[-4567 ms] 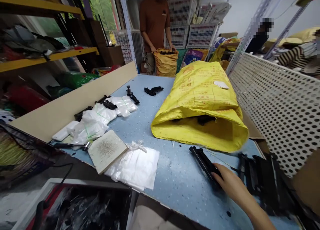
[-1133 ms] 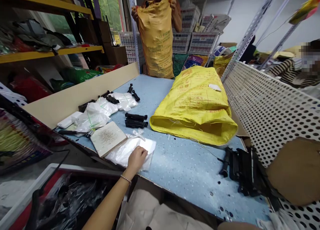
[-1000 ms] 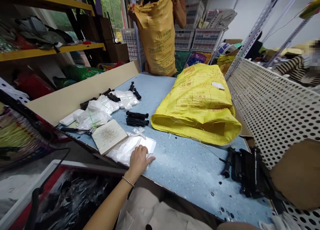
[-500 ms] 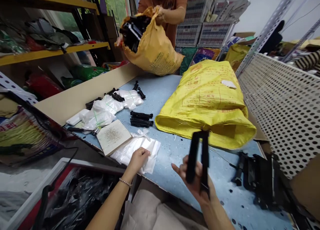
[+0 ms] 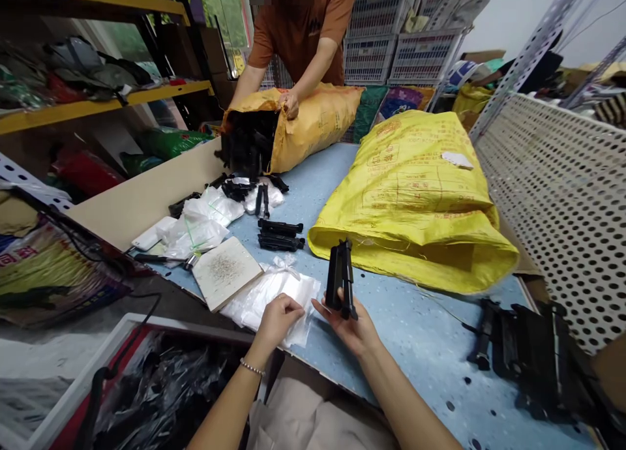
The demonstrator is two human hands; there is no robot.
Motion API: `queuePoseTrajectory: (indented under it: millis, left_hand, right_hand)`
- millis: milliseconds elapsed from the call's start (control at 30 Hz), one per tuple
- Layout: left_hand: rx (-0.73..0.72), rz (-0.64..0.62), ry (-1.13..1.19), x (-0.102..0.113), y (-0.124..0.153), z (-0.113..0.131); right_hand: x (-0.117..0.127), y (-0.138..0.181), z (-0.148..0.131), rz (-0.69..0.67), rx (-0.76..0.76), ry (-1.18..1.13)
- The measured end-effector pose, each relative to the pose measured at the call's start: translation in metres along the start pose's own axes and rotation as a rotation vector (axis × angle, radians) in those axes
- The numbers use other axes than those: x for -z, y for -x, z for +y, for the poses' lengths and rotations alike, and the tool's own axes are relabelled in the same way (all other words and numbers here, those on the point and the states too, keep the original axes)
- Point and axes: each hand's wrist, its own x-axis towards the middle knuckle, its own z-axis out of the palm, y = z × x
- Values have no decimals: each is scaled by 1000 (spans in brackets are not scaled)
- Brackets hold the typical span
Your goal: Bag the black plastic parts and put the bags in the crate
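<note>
Black plastic bracket, narrow and ridged, is standing on end in the person's right hand, and I am reading that hand as half open and palm up, its fingers curling lightly around the piece and holding it without a hard clamp, though part of the grip is hidden from where I am sitting. The left hand is lying curled on a clear plastic bag with a white tie, and I cannot tell whether it is pinching the film or only pressing on it. Just beside that bag, a pale square board flecked with dark specks is resting on the blue speckled worktable, and two more black brackets are lying side by side beyond it. Bundles of clear wrapped parts are heaped farther along. To the right, a large yellow woven sack is lying with its mouth toward me, while a pile of black parts is sitting near the table's corner. Across the table, a co-worker's hands are gripping a tipped orange-yellow sack, and black pieces are massing at its mouth and spilling onto the table.
</note>
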Motion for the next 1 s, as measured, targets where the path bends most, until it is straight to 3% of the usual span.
queuePoseTrajectory:
  millis: [300, 667, 800, 900, 1000]
  left_hand:
    - [-42, -22, -30, 0, -1, 1]
    - [-84, 85, -58, 2, 2, 4]
    - [-343, 129, -389, 21, 13, 14]
    - [-291, 42, -688, 32, 19, 18]
    - [-224, 3, -642, 34, 17, 16]
  right_hand:
    - [10, -17, 13, 23, -42, 23]
    - [16, -19, 20, 83, -42, 103]
    - [14, -23, 23, 117, -47, 124]
    - [9, -18, 17, 134, -24, 134]
    - [10, 4, 10, 101, -101, 86]
